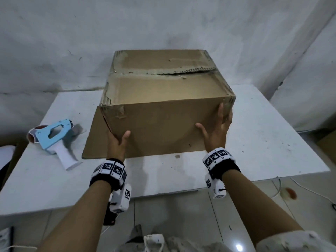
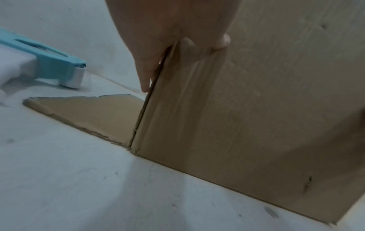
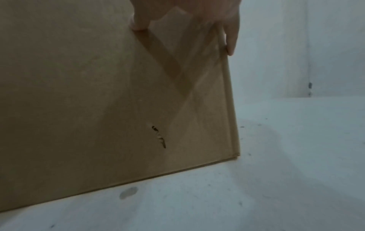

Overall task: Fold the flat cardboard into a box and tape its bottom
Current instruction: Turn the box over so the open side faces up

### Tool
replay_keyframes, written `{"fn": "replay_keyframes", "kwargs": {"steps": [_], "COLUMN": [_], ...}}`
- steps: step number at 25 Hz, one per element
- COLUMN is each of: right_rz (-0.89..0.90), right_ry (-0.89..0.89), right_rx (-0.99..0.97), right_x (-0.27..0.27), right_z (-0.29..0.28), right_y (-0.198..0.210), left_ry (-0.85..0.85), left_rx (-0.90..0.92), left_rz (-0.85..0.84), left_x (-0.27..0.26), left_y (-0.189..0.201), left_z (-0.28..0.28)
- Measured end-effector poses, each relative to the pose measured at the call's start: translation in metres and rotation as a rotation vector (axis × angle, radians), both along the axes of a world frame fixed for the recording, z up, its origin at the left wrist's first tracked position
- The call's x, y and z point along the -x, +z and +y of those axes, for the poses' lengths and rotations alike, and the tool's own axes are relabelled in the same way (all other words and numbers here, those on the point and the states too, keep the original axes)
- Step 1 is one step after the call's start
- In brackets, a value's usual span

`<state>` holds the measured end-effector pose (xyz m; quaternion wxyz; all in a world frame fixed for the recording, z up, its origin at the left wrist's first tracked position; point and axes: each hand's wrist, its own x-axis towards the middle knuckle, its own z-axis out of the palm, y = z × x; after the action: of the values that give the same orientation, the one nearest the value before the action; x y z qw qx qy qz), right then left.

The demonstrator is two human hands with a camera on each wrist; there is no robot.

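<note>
A worn brown cardboard box (image 1: 163,91) stands on the white table (image 1: 263,142). Its top flaps are folded shut and meet at a ragged seam (image 1: 163,72) that gapes a little toward the right. My left hand (image 1: 118,142) holds the near left corner, thumb on the front face, straight fingers (image 2: 148,75) down the left side of the box (image 2: 256,109). My right hand (image 1: 218,128) presses the near right corner, thumb (image 3: 138,23) on the front of the box (image 3: 79,93), fingers (image 3: 232,39) along the right edge.
A blue and white tape dispenser (image 1: 54,139) lies on the table left of the box, also in the left wrist view (image 2: 45,62). One bottom flap (image 2: 88,115) lies flat on the table at the box's left. Grey walls stand close behind and right.
</note>
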<state>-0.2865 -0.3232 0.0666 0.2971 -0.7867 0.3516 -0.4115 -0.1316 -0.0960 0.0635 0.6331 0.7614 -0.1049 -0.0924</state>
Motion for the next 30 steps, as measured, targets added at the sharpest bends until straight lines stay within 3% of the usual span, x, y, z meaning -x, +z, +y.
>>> {"fn": "replay_keyframes", "kwargs": {"steps": [3,7,10,13,16,20,25,30], "right_rz": [0.000,-0.074,0.102,0.322,0.382,0.479,0.406,0.349], "right_ry": [-0.022,-0.134,-0.090,0.053,0.042,0.046,0.158,0.073], "right_rx": [0.025,0.077,0.074,0.085,0.094,0.061,0.004,-0.116], "right_x": [-0.002,-0.025,-0.034,-0.032,-0.033,-0.054,-0.062,-0.020], "right_z": [-0.011,-0.031,-0.041,-0.043,-0.048,-0.068,-0.083,-0.056], "right_y": [0.020,0.091,0.116,0.104,0.098,0.120,0.126,0.078], "left_ry": [0.080,0.178,0.135,0.093,0.018,-0.083,-0.047,-0.098], "left_rx": [-0.058,-0.003,-0.041,-0.260,-0.373,-0.531,-0.639,-0.740], "left_rz": [-0.038,-0.202,-0.347,-0.373,-0.443,-0.377,-0.392,-0.384], "left_x": [-0.011,-0.029,-0.044,-0.062,-0.074,-0.058,-0.052,-0.057], "left_y": [0.014,0.074,0.101,0.111,0.115,0.091,0.079,0.081], "left_z": [-0.006,-0.028,-0.050,-0.059,-0.060,-0.048,-0.040,-0.040]}}
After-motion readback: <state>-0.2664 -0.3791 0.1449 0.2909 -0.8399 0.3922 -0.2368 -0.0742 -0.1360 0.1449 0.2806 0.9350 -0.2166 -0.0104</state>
